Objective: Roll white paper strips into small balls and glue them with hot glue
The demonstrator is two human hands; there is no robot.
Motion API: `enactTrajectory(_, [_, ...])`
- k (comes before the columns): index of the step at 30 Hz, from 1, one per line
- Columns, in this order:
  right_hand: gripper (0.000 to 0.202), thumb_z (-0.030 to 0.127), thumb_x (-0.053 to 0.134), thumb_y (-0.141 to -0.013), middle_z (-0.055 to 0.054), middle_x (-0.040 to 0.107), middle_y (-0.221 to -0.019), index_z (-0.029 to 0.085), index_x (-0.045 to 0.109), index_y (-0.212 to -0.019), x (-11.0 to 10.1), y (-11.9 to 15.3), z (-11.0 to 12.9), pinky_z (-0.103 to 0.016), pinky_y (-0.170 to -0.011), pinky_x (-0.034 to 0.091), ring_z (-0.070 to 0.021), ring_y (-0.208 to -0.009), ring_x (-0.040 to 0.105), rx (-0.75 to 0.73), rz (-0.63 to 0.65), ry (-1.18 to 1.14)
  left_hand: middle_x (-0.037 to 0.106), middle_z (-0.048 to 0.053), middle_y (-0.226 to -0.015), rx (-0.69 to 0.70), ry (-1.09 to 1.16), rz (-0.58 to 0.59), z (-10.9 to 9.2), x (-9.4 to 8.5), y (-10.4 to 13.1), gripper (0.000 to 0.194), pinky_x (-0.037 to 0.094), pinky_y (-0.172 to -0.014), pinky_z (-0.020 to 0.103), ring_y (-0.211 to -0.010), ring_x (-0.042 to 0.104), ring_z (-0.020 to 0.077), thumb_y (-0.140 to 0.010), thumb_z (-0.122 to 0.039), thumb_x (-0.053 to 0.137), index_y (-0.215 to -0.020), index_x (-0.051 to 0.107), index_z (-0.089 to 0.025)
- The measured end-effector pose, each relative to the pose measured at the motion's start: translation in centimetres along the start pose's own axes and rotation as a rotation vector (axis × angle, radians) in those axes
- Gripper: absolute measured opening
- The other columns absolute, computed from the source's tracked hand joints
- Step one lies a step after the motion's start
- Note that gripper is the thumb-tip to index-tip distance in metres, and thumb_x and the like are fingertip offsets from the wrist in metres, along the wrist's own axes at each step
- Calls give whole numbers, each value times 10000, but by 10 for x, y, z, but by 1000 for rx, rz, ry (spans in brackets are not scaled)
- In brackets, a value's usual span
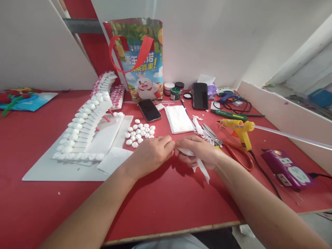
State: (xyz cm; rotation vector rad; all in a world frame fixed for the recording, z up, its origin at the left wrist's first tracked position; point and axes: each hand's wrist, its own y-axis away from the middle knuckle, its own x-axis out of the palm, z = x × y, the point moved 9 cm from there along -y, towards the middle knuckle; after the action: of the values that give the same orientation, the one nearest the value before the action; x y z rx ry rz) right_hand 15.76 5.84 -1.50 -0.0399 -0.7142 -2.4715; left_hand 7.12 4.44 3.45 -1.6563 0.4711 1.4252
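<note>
Paper (203, 170) at risk of tearing

Gripped in the right hand (202, 148), its tail hanging loose. Left hand (155, 152) meets the right at the fingertips; its hold cannot be told. Hard pulling could tear the paper; a leftward sweep could scatter the white pieces (138, 131).

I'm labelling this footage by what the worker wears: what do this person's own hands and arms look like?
Both hands are ungloved. The left hand has a thin ring on one finger; none shows on the right hand. The left forearm and right forearm are bare, with no sleeve, watch or bracelet in view.
</note>
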Motion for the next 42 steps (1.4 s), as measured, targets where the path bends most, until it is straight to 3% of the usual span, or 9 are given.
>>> enactTrajectory(4, [248,331,550,-841,70,388,-414,166,573,-658,-4,-2,4,-210,-393,158,-50,-384,203,-58,-40,83,571,22,-768,-108,250,24,6,4,0,260,303,-567,292,-634,500,150,-1022,-204,365,-819,526,-188])
enactTrajectory(8, [239,279,491,-855,61,387,-478,184,522,-638,-8,4,21,-230,-457,222,-73,-444,294,-236,-151,394,528,-9,-682,-490,973,132,23,26,9,245,322,-539,263,-568,479,126,-982,-327,451,-778,499,-199])
enactTrajectory(11, [224,260,481,-902,26,487,-594,186,515,-694,0,14,36,-250,-544,269,-95,-545,393,-413,-219,776,588,6,-662,-725,1523,288,16,49,20,327,293,-460,243,-476,461,108,-986,-406,386,-794,538,-190])
enactTrajectory(15, [242,260,406,-972,26,476,-617,195,481,-750,12,20,39,-280,-574,238,-101,-541,374,-482,-225,1075,558,1,-578,-801,1753,292,16,55,21,321,270,-420,230,-435,425,99,-961,-390,431,-728,523,-189])
enactTrajectory(22, [246,245,398,-929,55,346,-571,216,368,-687,10,19,41,-293,-555,190,-95,-516,277,-532,-274,1062,503,-33,-635,-687,1584,269,15,47,18,308,312,-470,237,-485,413,91,-981,-418,456,-763,479,-202])
enactTrajectory(28, [301,183,467,-822,60,253,-534,213,286,-583,1,12,36,-287,-516,174,-89,-520,240,-453,-401,867,379,-40,-660,-457,813,81,22,21,9,278,251,-571,288,-590,350,121,-971,-278,423,-720,318,-218])
enactTrajectory(31, [302,176,482,-829,58,358,-503,211,330,-572,-2,7,31,-262,-495,217,-81,-496,314,-365,-395,770,395,-32,-678,-415,653,84,23,21,7,243,249,-587,298,-604,367,132,-956,-246,399,-730,313,-222])
enactTrajectory(35, [246,280,502,-904,21,615,-577,196,496,-672,-7,3,22,-228,-470,367,-80,-445,466,-236,-313,434,374,-54,-619,-511,721,120,31,24,12,299,273,-566,281,-560,365,123,-999,-325,382,-724,321,-225])
enactTrajectory(42, [187,195,544,-832,44,613,-544,184,528,-646,-8,4,26,-177,-411,355,-49,-402,459,-319,-315,395,459,-39,-650,-421,548,76,29,17,10,261,277,-560,276,-571,446,128,-1013,-282,373,-761,396,-219])
